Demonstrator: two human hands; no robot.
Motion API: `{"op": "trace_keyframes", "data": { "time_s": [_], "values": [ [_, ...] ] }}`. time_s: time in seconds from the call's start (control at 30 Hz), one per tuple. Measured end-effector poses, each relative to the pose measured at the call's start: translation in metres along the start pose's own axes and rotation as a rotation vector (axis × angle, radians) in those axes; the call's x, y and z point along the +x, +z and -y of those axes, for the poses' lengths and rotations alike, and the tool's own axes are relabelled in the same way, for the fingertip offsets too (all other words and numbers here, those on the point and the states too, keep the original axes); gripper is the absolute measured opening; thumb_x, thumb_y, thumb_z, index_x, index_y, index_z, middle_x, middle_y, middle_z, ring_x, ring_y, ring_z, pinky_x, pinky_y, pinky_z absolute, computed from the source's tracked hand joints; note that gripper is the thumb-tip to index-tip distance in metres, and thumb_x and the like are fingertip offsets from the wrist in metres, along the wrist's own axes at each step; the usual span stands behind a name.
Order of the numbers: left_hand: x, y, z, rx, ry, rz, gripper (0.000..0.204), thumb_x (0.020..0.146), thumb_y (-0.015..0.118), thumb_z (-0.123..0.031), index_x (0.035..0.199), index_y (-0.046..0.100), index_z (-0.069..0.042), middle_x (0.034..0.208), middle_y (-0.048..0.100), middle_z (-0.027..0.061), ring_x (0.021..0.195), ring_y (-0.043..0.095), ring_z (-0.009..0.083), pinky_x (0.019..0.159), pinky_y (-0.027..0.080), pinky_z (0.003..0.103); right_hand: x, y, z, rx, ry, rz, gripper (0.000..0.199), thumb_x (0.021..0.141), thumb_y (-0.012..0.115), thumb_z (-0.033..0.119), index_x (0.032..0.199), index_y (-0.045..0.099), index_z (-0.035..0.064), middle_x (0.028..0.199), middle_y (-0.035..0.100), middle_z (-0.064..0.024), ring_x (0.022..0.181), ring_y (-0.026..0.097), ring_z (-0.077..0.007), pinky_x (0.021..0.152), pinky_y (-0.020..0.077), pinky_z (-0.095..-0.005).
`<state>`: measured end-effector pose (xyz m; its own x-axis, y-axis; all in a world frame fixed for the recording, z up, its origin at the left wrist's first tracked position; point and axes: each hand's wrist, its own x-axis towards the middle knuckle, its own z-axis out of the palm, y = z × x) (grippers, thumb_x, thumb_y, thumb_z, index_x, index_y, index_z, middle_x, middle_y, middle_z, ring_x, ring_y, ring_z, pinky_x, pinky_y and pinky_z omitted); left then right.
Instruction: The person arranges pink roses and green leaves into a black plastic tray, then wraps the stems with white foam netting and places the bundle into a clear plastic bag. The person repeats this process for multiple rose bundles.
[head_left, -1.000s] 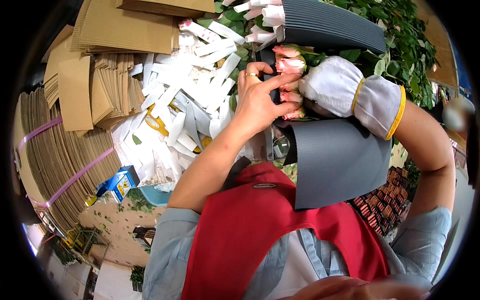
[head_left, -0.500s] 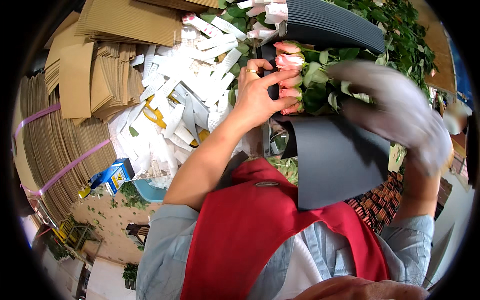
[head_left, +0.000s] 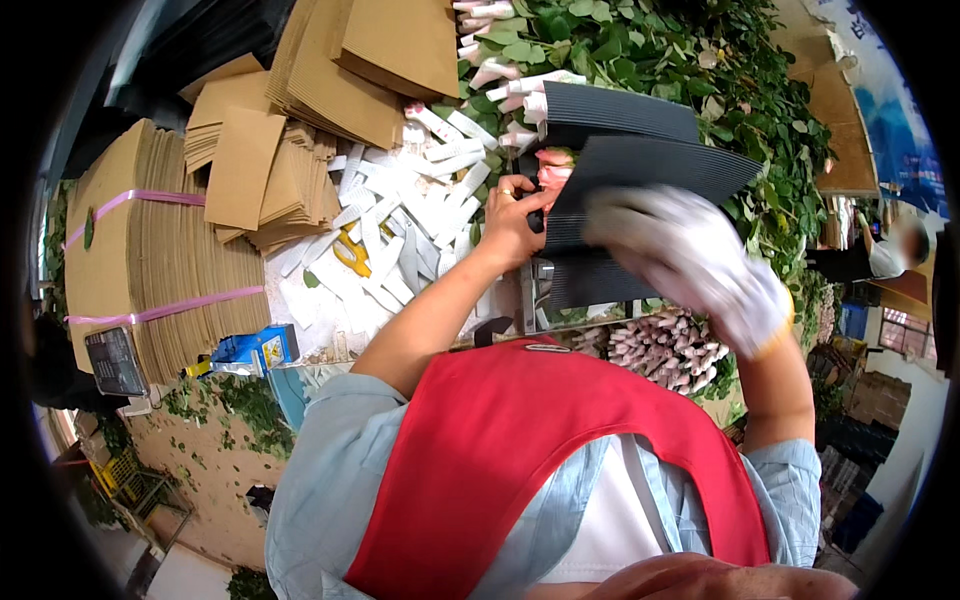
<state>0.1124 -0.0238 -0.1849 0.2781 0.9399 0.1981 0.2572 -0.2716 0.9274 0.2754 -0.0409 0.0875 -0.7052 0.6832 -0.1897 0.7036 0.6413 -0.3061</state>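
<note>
Pink roses point(head_left: 553, 170) lie with their heads toward my bare left hand point(head_left: 513, 222), which wears a ring. Its fingers are bent around the rose heads at the left end of the bundle. A black corrugated sheet point(head_left: 665, 172) is folded over the roses, hiding their stems and most of the blooms. Over the near part of this sheet is my right hand point(head_left: 690, 262), in a white glove with a yellow cuff edge. Motion smears its fingers, so their grip cannot be made out. More black corrugated sheet point(head_left: 600, 280) extends below the hands.
Behind the roses lies a black corrugated wrap point(head_left: 620, 115) beside leafy stems point(head_left: 740, 100). White paper strips point(head_left: 440, 170) and yellow-handled scissors point(head_left: 352, 250) cover the left. Cardboard sheets point(head_left: 180, 250) stand stacked farther left, near a blue box point(head_left: 262, 350). Wrapped bundles point(head_left: 665, 350) sit below the table edge.
The black sheet, earlier hanging toward my body, is now folded up over the roses. My right hand has moved left and nearer the bundle. My left hand stays at the rose heads. The view has shifted.
</note>
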Motion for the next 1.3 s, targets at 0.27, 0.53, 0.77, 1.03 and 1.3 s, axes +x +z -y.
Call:
{"op": "trace_keyframes", "data": {
  "time_s": [0.27, 0.53, 0.77, 1.03, 1.3],
  "values": [
    [0.000, -0.007, -0.010, 0.074, -0.026, 0.071, 0.027, 0.073, 0.069, -0.005, 0.099, 0.071, -0.011, 0.124, 0.047, 0.0141, 0.112, 0.044, 0.0365, 0.101, 0.037, 0.043, 0.042, 0.063, -0.048, -0.136, 0.192, 0.115, 0.086, 0.070, 0.080, 0.030, 0.143, 0.039, 0.0095, 0.149, 0.039, -0.0125, 0.135, 0.043, -0.0334, 0.110, 0.0375, -0.0481],
    [0.021, -0.078, -0.019, -0.125, -0.229, 0.179, 0.041, 0.082, 0.072, -0.012, 0.122, 0.064, -0.002, 0.119, 0.057, 0.0190, 0.110, 0.059, 0.0345, 0.100, 0.046, 0.042, 0.045, 0.070, -0.060, -0.136, 0.152, 0.246, 0.089, 0.078, 0.068, 0.043, 0.149, 0.030, 0.0064, 0.153, 0.031, -0.0193, 0.138, 0.037, -0.0402, 0.113, 0.0289, -0.0556],
    [0.071, -0.026, -0.011, 0.111, -0.012, 0.019, 0.035, 0.088, 0.062, -0.027, 0.119, 0.064, -0.010, 0.116, 0.067, 0.0125, 0.108, 0.063, 0.0292, 0.090, 0.050, 0.039, 0.126, 0.042, -0.028, -0.267, 0.249, 0.596, 0.066, 0.084, 0.064, 0.029, 0.142, 0.042, 0.0060, 0.141, 0.044, -0.0189, 0.130, 0.041, -0.0365, 0.108, 0.0361, -0.0479],
    [0.082, -0.046, -0.075, -0.647, 0.276, -0.229, 0.046, 0.092, 0.067, -0.026, 0.133, 0.055, -0.007, 0.131, 0.057, 0.0084, 0.120, 0.055, 0.0225, 0.102, 0.043, 0.037, 0.363, 0.089, 0.075, -0.222, -0.573, -0.797, 0.030, 0.081, 0.060, 0.019, 0.108, 0.063, 0.0066, 0.099, 0.063, -0.0071, 0.085, 0.064, -0.0231, 0.071, 0.0537, -0.0359],
    [0.094, -0.032, -0.059, -0.391, 0.154, -0.132, 0.035, 0.094, 0.058, -0.028, 0.122, 0.058, -0.006, 0.110, 0.063, 0.0166, 0.104, 0.059, 0.0350, 0.089, 0.047, 0.046, 0.184, -0.028, 0.064, -0.122, -0.640, -0.591, 0.018, 0.078, 0.066, 0.015, 0.094, 0.068, 0.0080, 0.085, 0.066, -0.0098, 0.080, 0.065, -0.0249, 0.072, 0.0546, -0.0358]
  ]
}}
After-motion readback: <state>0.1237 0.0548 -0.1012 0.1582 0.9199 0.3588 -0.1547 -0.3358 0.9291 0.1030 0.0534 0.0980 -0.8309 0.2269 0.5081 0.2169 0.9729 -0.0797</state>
